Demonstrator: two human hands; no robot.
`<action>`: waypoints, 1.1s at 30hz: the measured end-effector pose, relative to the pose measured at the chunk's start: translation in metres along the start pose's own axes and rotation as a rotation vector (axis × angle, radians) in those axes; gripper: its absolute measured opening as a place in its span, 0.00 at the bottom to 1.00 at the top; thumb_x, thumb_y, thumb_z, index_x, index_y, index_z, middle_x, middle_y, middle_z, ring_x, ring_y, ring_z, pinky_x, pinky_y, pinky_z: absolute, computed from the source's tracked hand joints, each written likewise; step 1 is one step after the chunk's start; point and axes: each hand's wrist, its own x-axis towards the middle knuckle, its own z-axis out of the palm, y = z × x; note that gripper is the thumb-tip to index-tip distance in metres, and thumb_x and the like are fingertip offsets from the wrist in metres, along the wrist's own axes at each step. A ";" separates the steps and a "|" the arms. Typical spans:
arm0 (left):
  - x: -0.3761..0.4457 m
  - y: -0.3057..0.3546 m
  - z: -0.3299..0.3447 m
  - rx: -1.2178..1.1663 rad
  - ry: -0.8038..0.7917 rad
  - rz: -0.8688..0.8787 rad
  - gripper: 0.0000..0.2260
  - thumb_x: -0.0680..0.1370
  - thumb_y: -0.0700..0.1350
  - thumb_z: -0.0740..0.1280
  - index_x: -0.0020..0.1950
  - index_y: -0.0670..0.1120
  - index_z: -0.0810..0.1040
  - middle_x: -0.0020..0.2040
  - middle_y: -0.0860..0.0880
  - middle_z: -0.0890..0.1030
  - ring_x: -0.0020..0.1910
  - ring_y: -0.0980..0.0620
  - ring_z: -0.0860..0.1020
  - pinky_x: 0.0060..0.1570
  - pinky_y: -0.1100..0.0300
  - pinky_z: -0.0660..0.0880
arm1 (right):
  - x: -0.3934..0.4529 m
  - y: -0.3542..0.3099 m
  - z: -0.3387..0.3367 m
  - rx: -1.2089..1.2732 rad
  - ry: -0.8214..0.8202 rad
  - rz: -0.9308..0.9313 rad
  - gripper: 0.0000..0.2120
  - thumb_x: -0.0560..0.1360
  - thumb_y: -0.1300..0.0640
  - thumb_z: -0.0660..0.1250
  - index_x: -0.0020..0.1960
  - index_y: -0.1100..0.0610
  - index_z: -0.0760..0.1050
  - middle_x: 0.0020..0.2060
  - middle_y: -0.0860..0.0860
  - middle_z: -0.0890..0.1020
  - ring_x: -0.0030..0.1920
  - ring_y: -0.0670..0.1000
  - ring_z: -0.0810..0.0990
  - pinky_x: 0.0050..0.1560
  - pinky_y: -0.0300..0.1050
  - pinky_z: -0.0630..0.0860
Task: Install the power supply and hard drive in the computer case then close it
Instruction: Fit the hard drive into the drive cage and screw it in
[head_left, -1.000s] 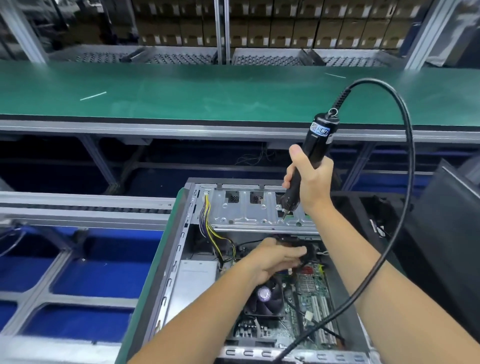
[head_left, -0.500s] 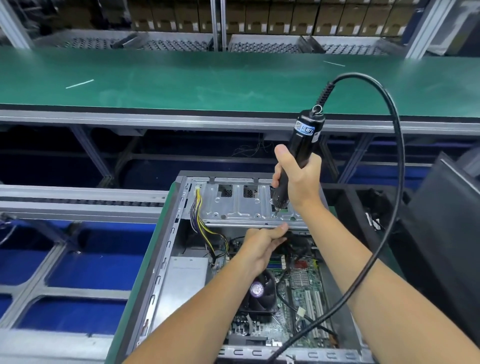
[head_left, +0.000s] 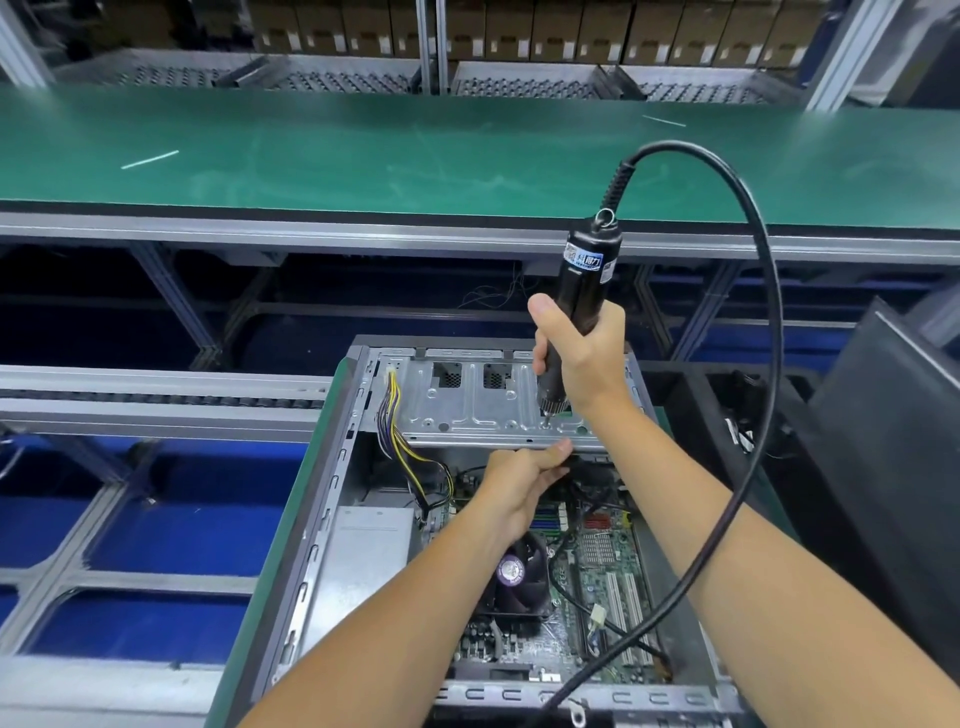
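Observation:
The open computer case (head_left: 332, 519) lies on its side in front of me. Across its far end runs a silver drive bracket (head_left: 467, 410). My right hand (head_left: 582, 358) grips a black electric screwdriver (head_left: 587, 280), held upright with its bit on a hole near the bracket's front right edge. My left hand (head_left: 519, 483) grips the bracket's front edge, thumb along the edge and fingers curled beneath. Whatever sits under the bracket is hidden. A silver power supply (head_left: 363, 551) rests in the case at the left, with its yellow and black wires (head_left: 395, 415) running up beside the bracket.
The motherboard (head_left: 608, 582) and CPU fan (head_left: 517, 571) fill the case floor. The screwdriver's black cord (head_left: 763, 364) loops right and down across the case. A dark panel (head_left: 893, 441) leans at the right. A green conveyor belt (head_left: 363, 156) runs behind.
My left hand rose from a black part inside the case to the bracket's front edge. The screwdriver's bit stayed on the bracket, tilting a little more upright.

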 end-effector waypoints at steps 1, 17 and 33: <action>0.000 0.000 0.000 -0.003 -0.001 -0.004 0.06 0.72 0.33 0.72 0.47 0.35 0.79 0.48 0.44 0.83 0.49 0.49 0.80 0.49 0.58 0.77 | 0.000 0.001 -0.001 0.010 0.000 0.003 0.20 0.72 0.46 0.70 0.34 0.62 0.71 0.24 0.55 0.74 0.23 0.53 0.73 0.28 0.45 0.73; -0.033 0.009 0.042 1.137 -0.172 0.308 0.21 0.75 0.53 0.66 0.26 0.45 0.66 0.23 0.46 0.68 0.22 0.49 0.67 0.26 0.66 0.67 | 0.004 -0.045 -0.122 0.168 0.251 -0.092 0.15 0.74 0.48 0.71 0.31 0.49 0.74 0.23 0.51 0.74 0.21 0.54 0.70 0.28 0.43 0.70; 0.074 -0.154 0.217 2.159 -0.476 0.092 0.12 0.77 0.35 0.58 0.58 0.38 0.75 0.57 0.40 0.77 0.56 0.41 0.76 0.50 0.55 0.72 | -0.114 0.054 -0.283 -0.022 0.464 0.283 0.23 0.70 0.47 0.73 0.24 0.58 0.70 0.18 0.57 0.72 0.22 0.55 0.71 0.36 0.46 0.73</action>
